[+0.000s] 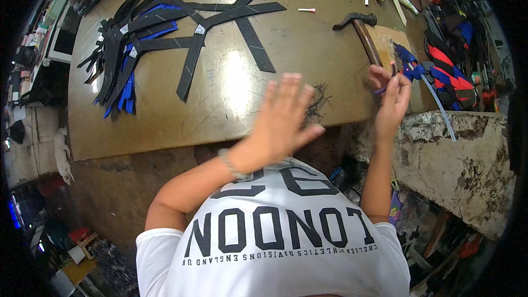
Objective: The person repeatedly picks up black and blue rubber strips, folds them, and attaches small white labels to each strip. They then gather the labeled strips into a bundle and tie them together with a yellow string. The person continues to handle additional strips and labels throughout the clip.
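1. Hammer [365, 41] is our landmark, lying on the table [165, 126], handle running toward our right side.
2. Left of the hammer and nearer to us, here's our left hand [283, 115], fingers spread wide and blurred; we can't tell whether the palm touches the tabletop.
3. Dark thread-like scraps [320, 102] lie just beside those fingers, nearer us than the hammer. We judge them light and quick to scatter, best gathered under a flat palm.
4. Over by the hammer's handle end, our right hand [391, 93] curls, a small purple thing [380, 91] showing at its fingers; pinched or merely beside them, we can't tell.
5. Right of the hammer's handle sits a blue tool [408, 63], apparently a glue gun: probably light, hard plastic. We'd hold its body, clear of the tip.
6. Well left of the hammer, crossed black straps [247, 12] look flat, flexible, easily lifted by one arm.
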